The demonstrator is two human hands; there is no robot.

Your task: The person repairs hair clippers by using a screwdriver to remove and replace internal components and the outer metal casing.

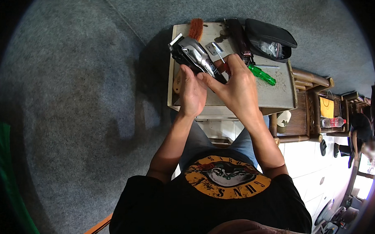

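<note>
A silver and black hair clipper (197, 54) is tilted above a small table, its blade end toward the far left. My left hand (191, 94) supports it from below and is closed on its body, with most fingers hidden behind it. My right hand (241, 82) lies at the clipper's near end, the thumb reaching toward its casing. Its curled fingers hold a small screwdriver (218, 54) with a reddish handle, the thin shaft pointing up and away. Just beyond the shaft, a flat metal clipper blade (213, 49) lies on the table.
On the pale table (279, 93) lie an orange-brown brush (196, 29), a dark second clipper (237, 37) and a green-handled screwdriver (263, 75). An open black case (271, 31) sits at the far right corner. Bamboo furniture (312, 77) and a plastic bottle (333, 122) stand right; a person (359, 129) is beyond.
</note>
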